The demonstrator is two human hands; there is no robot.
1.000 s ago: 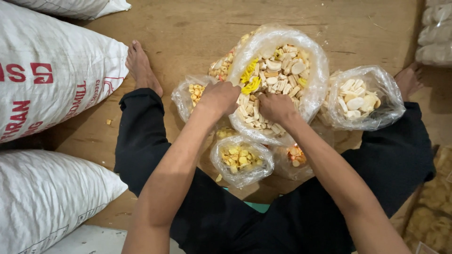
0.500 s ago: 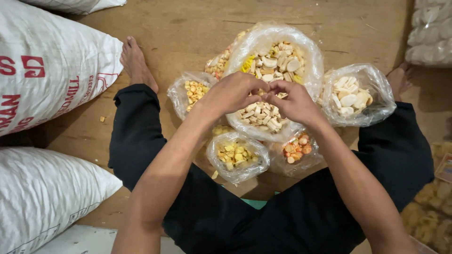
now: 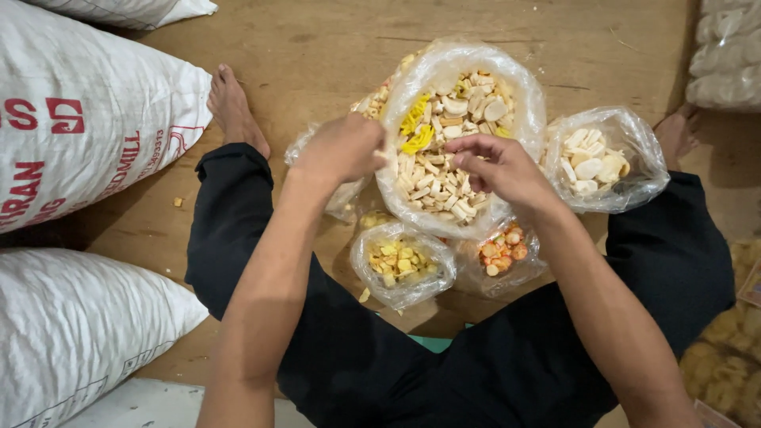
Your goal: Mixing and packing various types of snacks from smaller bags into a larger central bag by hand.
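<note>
While the person sits cross-legged on the wooden floor [image 3: 333,47], both hands work at the big clear bag [image 3: 527,103] of pale cracker sticks that stands between the knees. The left hand [image 3: 341,149] is at the left rim of that big bag, its fingers curled shut around the plastic edge, so the bag's mouth lies just to the right of its knuckles. The right hand [image 3: 499,168] hovers over the near right part of the big bag, fingers bent and pinched narrowly together above the crackers [image 3: 432,178]; whether it holds a piece cannot be told. A clump of yellow pieces [image 3: 418,127] lies in the big bag just beyond the left hand.

Around the big bag stand smaller clear bags. One with white round chips [image 3: 602,162] touches its right side, just beyond the right hand. One with yellow cubes [image 3: 400,265] sits just in front of the big bag, below and between the two wrists, and one with orange pieces [image 3: 501,250] lies beside it, under the right wrist. Another small bag [image 3: 337,202] is mostly hidden beneath the left hand.

Well to the left of the big bag lie two white woven sacks [image 3: 87,119], next to the person's bare left foot [image 3: 234,107].
</note>
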